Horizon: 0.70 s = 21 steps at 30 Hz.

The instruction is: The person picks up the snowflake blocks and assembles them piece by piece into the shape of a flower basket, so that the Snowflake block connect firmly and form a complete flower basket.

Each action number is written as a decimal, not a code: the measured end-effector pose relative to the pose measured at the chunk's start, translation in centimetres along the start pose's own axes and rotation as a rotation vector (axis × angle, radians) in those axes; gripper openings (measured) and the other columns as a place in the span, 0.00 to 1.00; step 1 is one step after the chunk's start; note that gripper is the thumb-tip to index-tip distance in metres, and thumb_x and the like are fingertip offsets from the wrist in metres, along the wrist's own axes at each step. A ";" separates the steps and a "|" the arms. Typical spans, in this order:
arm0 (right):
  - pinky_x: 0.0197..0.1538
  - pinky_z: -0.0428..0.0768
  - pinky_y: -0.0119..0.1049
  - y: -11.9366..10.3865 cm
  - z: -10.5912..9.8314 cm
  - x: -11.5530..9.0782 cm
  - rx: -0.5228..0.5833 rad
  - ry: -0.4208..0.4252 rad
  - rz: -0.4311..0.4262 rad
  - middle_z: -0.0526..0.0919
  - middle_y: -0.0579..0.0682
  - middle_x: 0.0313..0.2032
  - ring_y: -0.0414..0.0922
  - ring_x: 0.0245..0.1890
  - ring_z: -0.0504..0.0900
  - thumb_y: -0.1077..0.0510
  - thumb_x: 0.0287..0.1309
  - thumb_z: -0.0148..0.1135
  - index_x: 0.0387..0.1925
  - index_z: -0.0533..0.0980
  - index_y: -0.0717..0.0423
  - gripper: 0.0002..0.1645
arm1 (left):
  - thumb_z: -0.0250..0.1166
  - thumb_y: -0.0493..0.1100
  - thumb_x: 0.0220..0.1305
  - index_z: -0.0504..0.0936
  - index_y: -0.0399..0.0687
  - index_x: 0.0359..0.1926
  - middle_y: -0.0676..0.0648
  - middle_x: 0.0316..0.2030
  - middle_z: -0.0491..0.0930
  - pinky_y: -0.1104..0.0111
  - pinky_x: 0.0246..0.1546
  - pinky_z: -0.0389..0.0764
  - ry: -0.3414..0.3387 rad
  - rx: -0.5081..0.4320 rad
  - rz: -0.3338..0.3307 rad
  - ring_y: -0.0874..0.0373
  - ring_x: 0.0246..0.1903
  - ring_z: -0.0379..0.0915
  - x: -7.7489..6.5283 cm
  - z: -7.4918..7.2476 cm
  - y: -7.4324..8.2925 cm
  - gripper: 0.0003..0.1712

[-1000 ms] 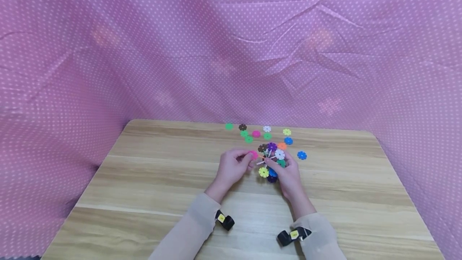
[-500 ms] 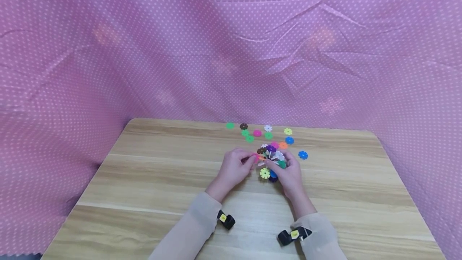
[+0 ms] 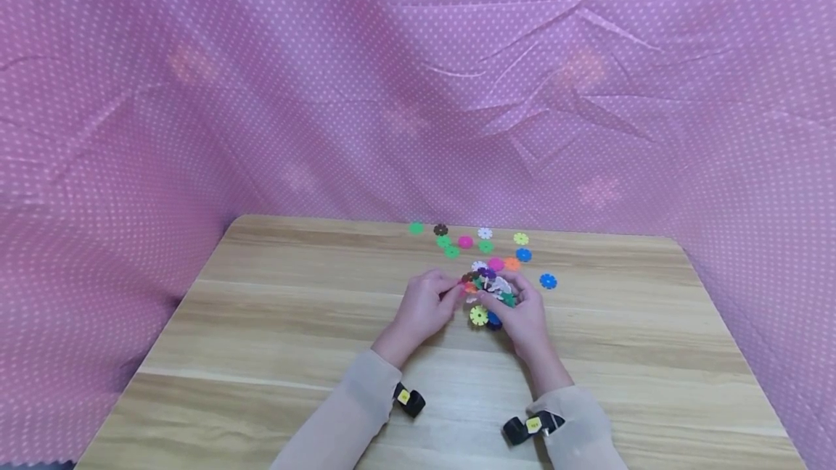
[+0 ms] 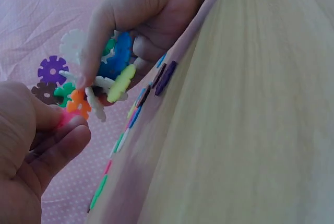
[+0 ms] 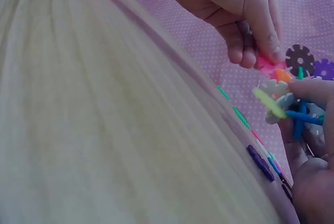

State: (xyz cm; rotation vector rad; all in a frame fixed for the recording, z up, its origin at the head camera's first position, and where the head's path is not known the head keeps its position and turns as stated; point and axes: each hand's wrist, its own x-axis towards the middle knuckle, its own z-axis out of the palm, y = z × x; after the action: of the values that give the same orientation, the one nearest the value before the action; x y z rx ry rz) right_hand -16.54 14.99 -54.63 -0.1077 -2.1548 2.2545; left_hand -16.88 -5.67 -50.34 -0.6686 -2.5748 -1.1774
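In the head view my left hand [image 3: 423, 304] meets my right hand [image 3: 525, 314] over the table. Between finger and thumb, the left pinches a pink snowflake disc [image 4: 69, 118], right against an orange disc [image 4: 78, 104]. My right hand grips a cluster of interlocked notched plastic discs, its thumb laid across the middle. Around the cluster stick out a purple disc [image 4: 52, 69], a brown disc [image 5: 300, 59], a yellow disc [image 4: 123, 82], a blue disc [image 4: 119, 57], plus white and green ones. The right palm and fingers hide part of the cluster.
Loose discs lie scattered behind the hands, among them a blue disc [image 3: 548, 281], a yellow disc [image 3: 520, 238], an orange disc [image 3: 512, 264] and several green ones. The wooden table [image 3: 261, 325] ends at a pink dotted cloth [image 3: 418, 93] hanging behind and at both sides.
My left hand has brought the pink disc rightward, closer in to the cluster. The cluster has tipped in my right hand, its purple disc lower, uncovering a loose pink disc and a white disc behind.
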 end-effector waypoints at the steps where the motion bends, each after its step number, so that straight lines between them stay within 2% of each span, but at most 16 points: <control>1: 0.60 0.85 0.32 0.0 0.0 0.0 0.009 0.004 -0.001 0.88 0.54 0.61 0.42 0.57 0.86 0.64 0.62 0.80 0.63 0.78 0.58 0.30 | 0.71 0.38 0.76 0.92 0.37 0.49 0.43 0.40 0.90 0.72 0.39 0.88 0.009 -0.008 -0.003 0.56 0.36 0.85 0.0 0.1 -0.1 0.09; 6: 0.58 0.87 0.34 0.1 0.0 0.3 0.068 0.028 0.000 0.89 0.50 0.56 0.42 0.52 0.88 0.64 0.63 0.79 0.65 0.78 0.57 0.31 | 0.70 0.43 0.77 0.91 0.39 0.51 0.45 0.41 0.90 0.72 0.40 0.87 0.043 -0.079 -0.033 0.59 0.37 0.84 0.2 0.6 -0.4 0.12; 10: 0.57 0.87 0.32 0.0 -0.7 0.7 0.135 0.100 -0.005 0.88 0.44 0.52 0.41 0.50 0.87 0.65 0.63 0.79 0.64 0.77 0.59 0.30 | 0.70 0.43 0.77 0.90 0.40 0.52 0.48 0.40 0.87 0.73 0.40 0.87 0.002 -0.166 -0.109 0.62 0.37 0.82 0.3 1.0 -0.4 0.11; 13: 0.59 0.86 0.31 -0.2 -1.7 1.0 0.199 0.161 0.001 0.86 0.43 0.52 0.42 0.52 0.86 0.65 0.65 0.77 0.64 0.76 0.59 0.29 | 0.70 0.41 0.75 0.89 0.40 0.53 0.51 0.41 0.86 0.73 0.42 0.86 -0.096 -0.177 -0.156 0.64 0.38 0.80 0.3 1.4 -0.2 0.12; 16: 0.62 0.85 0.31 -0.4 -2.7 1.2 0.264 0.190 0.027 0.85 0.44 0.55 0.42 0.55 0.85 0.65 0.67 0.76 0.65 0.74 0.57 0.29 | 0.71 0.42 0.74 0.87 0.40 0.59 0.50 0.44 0.85 0.71 0.47 0.84 -0.227 -0.137 -0.162 0.62 0.41 0.79 0.0 1.9 0.0 0.18; 21: 0.65 0.83 0.32 -0.6 -4.0 1.6 0.336 0.193 0.060 0.84 0.47 0.60 0.42 0.59 0.85 0.64 0.69 0.74 0.67 0.74 0.54 0.29 | 0.70 0.52 0.76 0.81 0.51 0.73 0.50 0.55 0.82 0.65 0.58 0.80 -0.408 0.033 -0.093 0.60 0.52 0.75 -0.6 2.7 0.2 0.29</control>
State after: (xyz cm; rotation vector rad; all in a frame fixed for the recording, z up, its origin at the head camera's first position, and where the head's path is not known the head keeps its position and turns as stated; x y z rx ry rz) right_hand -17.93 19.12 -54.25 -0.3684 -1.6780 2.4836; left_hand -16.34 -3.70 -52.20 -0.8676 -2.9819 -1.1188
